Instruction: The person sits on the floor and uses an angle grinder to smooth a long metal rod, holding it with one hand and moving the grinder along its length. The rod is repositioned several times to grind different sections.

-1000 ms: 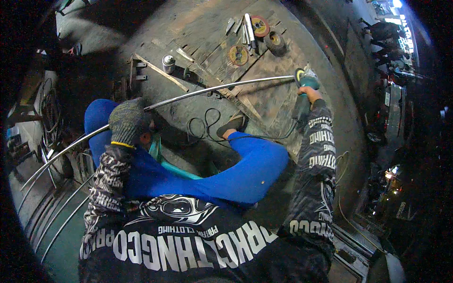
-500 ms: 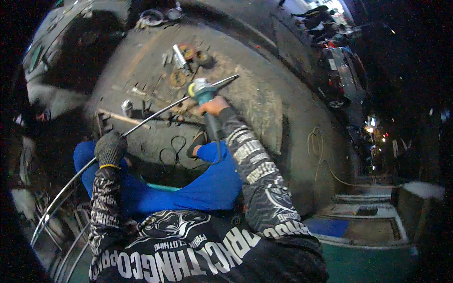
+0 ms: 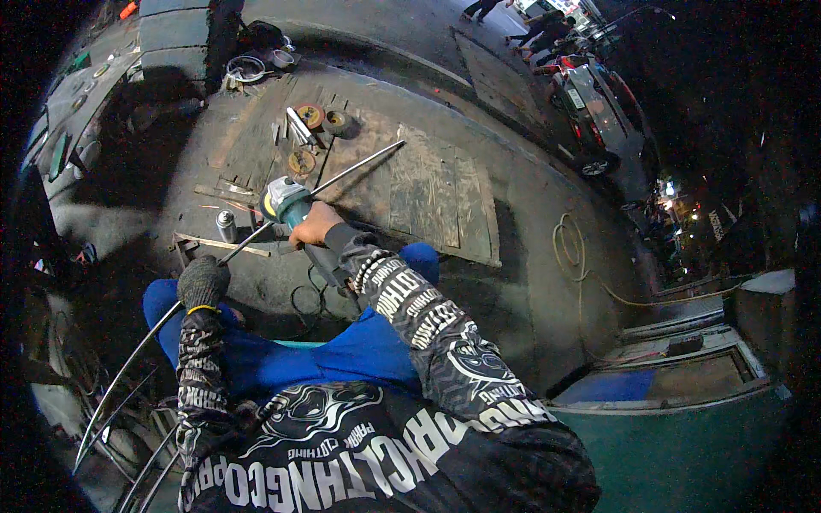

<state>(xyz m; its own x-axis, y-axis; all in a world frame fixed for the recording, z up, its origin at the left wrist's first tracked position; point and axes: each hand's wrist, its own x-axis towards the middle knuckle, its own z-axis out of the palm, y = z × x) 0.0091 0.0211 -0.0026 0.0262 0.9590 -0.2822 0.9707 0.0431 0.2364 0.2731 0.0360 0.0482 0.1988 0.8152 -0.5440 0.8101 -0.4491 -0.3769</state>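
Observation:
My left hand (image 3: 203, 282), in a dark grey knit glove, is closed round a long thin metal rod (image 3: 363, 161). The rod slants up to the right over the boards, and its curved tail runs down past my left arm. My bare right hand (image 3: 316, 224) grips the body of a teal and grey angle grinder (image 3: 291, 205). Its round yellowish head lies against the rod, a short way beyond the glove; the exact contact is hard to see. Close to the glove stands a silver spray can (image 3: 227, 226).
A worn wooden board (image 3: 445, 192) lies ahead, with a silver tube (image 3: 299, 126) and several round discs or rolls (image 3: 302, 161) left of it. A cable (image 3: 308, 299) loops near my legs. At right are a coiled hose (image 3: 569, 244) and a parked car (image 3: 590, 115). People (image 3: 547, 26) stand far off.
The grinder and my right hand have moved left along the rod, nearer my gloved hand. My left hand keeps its hold. The whole view has shifted slightly.

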